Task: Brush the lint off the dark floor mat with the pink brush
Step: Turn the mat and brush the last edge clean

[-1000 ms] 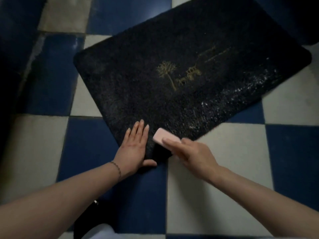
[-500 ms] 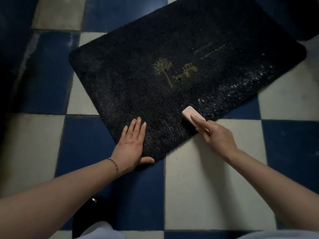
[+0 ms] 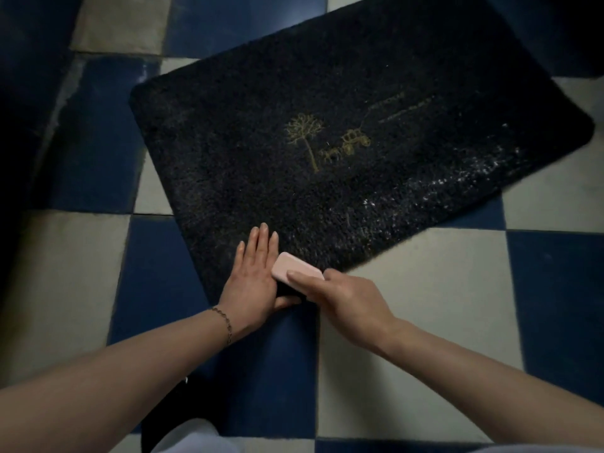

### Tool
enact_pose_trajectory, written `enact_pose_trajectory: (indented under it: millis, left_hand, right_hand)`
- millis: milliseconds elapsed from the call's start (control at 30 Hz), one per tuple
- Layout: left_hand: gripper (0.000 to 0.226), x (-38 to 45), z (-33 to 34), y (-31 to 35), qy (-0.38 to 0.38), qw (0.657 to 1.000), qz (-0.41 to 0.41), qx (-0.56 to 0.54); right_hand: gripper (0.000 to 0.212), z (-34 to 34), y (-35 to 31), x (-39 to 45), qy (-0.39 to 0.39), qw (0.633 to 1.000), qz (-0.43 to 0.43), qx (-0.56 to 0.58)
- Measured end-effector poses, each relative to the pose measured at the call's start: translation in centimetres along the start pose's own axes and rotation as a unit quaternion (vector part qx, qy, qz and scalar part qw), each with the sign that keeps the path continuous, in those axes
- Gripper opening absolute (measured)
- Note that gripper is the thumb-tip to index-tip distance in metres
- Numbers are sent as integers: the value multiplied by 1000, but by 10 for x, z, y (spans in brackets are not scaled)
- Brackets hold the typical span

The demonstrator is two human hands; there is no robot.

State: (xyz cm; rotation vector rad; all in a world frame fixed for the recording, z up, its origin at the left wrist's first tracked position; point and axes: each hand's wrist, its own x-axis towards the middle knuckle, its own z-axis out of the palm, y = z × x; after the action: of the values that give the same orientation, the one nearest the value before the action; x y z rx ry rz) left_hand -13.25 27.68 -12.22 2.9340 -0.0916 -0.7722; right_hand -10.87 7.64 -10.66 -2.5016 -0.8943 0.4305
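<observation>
A dark shaggy floor mat (image 3: 343, 103) with a gold tree-and-carriage design lies at an angle on the tiled floor. White lint (image 3: 457, 178) speckles its near right edge. My left hand (image 3: 253, 277) lies flat, fingers together, pressing on the mat's near corner. My right hand (image 3: 343, 295) grips the pink brush (image 3: 294, 266) at that same corner, right beside my left hand and touching it. The brush's bristle side faces down and is hidden.
The floor is a checkerboard of blue tiles (image 3: 98, 152) and white tiles (image 3: 425, 289). A dark shape (image 3: 170, 410) and light fabric (image 3: 192, 436), probably my leg, show at the bottom edge. The far corners are in shadow.
My right hand has pulled the brush back left along the mat's near edge, from the linty stretch to the corner beside my left hand. The left hand has stayed put.
</observation>
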Motion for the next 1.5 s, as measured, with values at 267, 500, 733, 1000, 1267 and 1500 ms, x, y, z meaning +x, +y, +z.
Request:
enact_pose_trajectory:
  millis: [267,500,733,1000,1267,1500]
  left_hand:
    - [113,1,4,-4,5,1000,8,15]
    - [113,1,3,-8,-3,1000,18,-13]
    - [128,-6,-3,-22,15,999,-20,-45]
    - [134,-5,-2,-26,9,1000,-11,-16]
    - [129,-6,-2,-27,3,1000,-5,-27]
    - [121,-3,-2,-21,53,995,-18,-88]
  right_hand:
    - [53,-32,76,1,73,991,112,-23]
    - [54,-34,66,2,47,990,133,11]
    - [46,-31,6,4,-108,992,-61,-40]
    - [44,-15,23,15,-39,999,7,-24]
    - [59,-36,61,2,20,993,119,-15]
    - [43,-40,15,22,-60,997,28,37]
